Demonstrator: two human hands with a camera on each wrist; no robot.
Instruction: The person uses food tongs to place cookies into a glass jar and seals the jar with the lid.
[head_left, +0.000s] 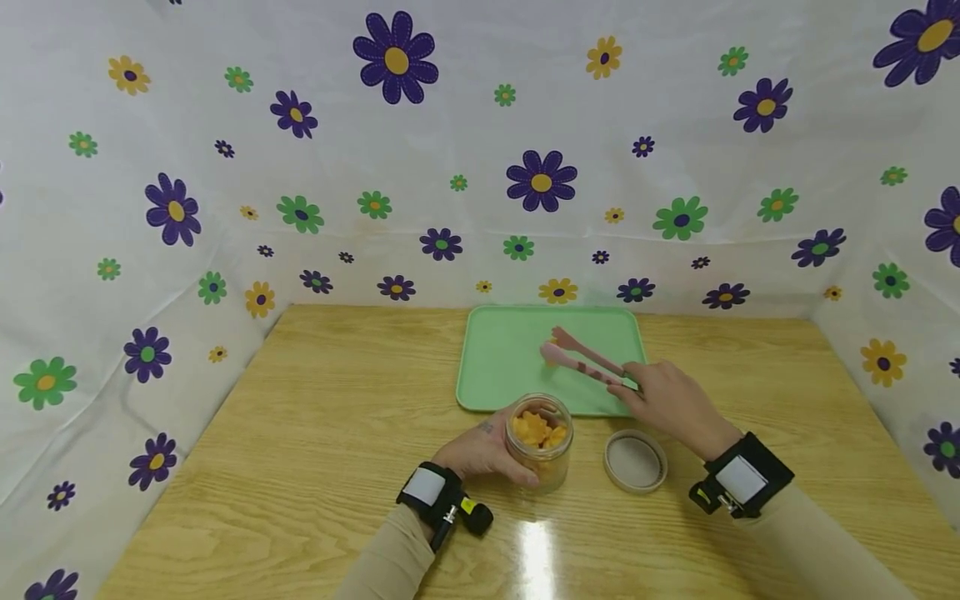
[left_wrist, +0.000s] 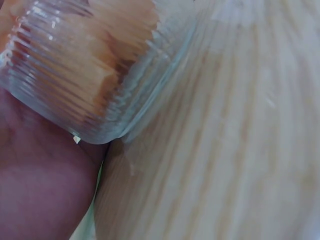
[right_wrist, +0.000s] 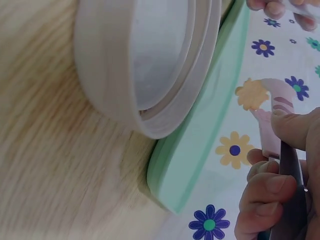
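Note:
In the head view my left hand [head_left: 487, 457] grips a clear glass jar [head_left: 553, 475] from its left side, thumb across the front. Orange scalloped pieces [head_left: 534, 429], like crackers or snacks, fill the jar. Ribbed glass shows close up in the left wrist view. My right hand [head_left: 670, 404] holds pink tongs [head_left: 588, 358] by their dark handles over a green tray [head_left: 480, 379]. Between the tong tips is one orange flower-shaped piece [right_wrist: 251, 94], clearest in the right wrist view.
A round, pale lid [head_left: 635, 461] lies on the wooden table [head_left: 315, 467], right of the jar and in front of the tray. A white flower-printed cloth [head_left: 450, 117] hangs behind the table and along its sides.

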